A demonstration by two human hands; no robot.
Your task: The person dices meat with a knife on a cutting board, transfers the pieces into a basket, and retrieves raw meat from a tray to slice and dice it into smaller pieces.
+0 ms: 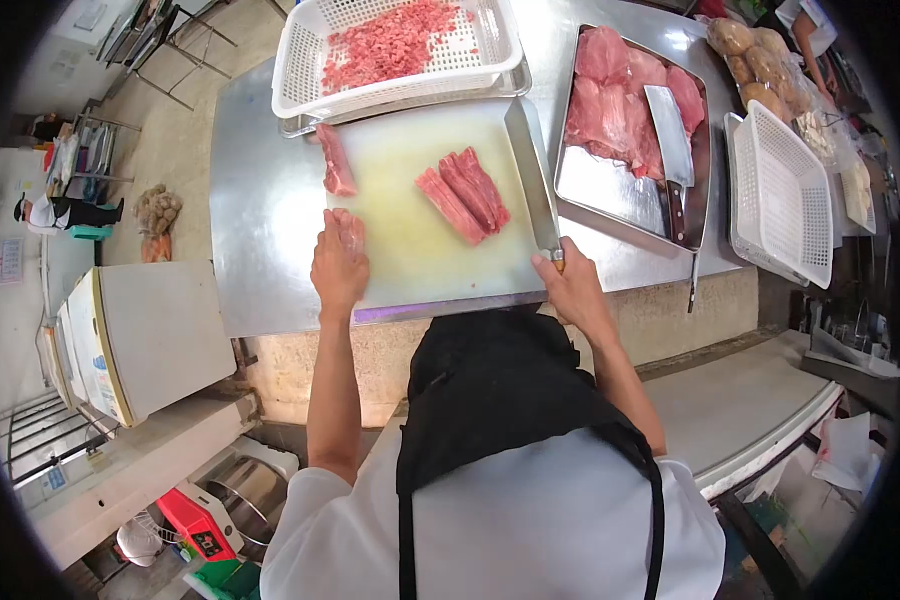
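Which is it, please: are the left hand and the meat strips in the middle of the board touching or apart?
Apart. The head view plainly shows bare board between the left hand and those meat strips.

Steel table [260, 225], glare [678, 40] on top. Beige floor [195, 125]. Pale wall [0, 190] at left, notice [4, 261] on it. White cabinet [170, 335] near table.

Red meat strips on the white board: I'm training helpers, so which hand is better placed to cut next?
Probably the right hand: it holds the long steel knife at the right edge of the white cutting board. The left hand touches a pink meat piece at the opposite edge.
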